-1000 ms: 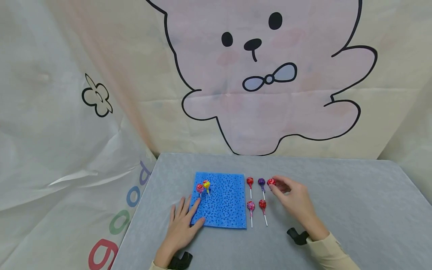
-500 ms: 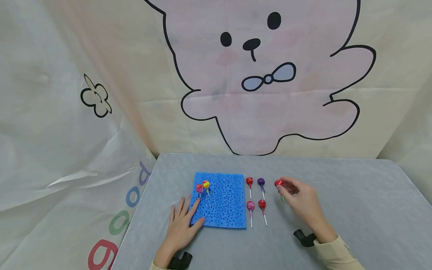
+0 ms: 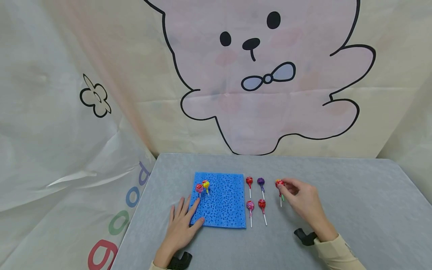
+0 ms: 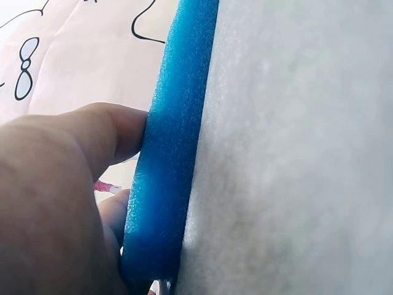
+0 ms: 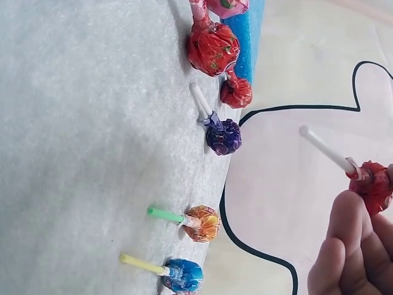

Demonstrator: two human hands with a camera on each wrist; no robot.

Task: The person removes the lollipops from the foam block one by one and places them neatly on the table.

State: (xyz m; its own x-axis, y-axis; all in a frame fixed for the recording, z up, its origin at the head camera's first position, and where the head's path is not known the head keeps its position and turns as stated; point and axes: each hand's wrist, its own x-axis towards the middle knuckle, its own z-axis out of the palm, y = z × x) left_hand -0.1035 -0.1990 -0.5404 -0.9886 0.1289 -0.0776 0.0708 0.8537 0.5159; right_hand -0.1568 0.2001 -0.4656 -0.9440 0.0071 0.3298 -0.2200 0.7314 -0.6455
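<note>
My left hand (image 3: 181,226) lies with spread fingers on the near left corner of a blue foam block (image 3: 224,202). In the left wrist view its thumb touches the foam's edge (image 4: 169,129). Two lollipops, one pink (image 3: 199,188) and one yellow (image 3: 206,185), stand in the foam near its far left. My right hand (image 3: 302,198) pinches a red lollipop (image 5: 370,184) by its wrapped head, above the table, white stick free. Below it lie an orange lollipop (image 5: 201,223) with a green stick and a blue lollipop (image 5: 183,275) with a yellow stick, the latter hidden in the head view.
Right of the foam lie two red lollipops (image 3: 262,204), a purple lollipop (image 3: 261,181) and a pink lollipop (image 3: 250,206). A grey cloth covers the table (image 3: 364,210). A printed curtain (image 3: 303,112) hangs behind it.
My right hand has shifted rightward with the red lollipop, away from the purple one. The held lollipop's white stick has come into sight, pointing toward me. My left hand has stayed put.
</note>
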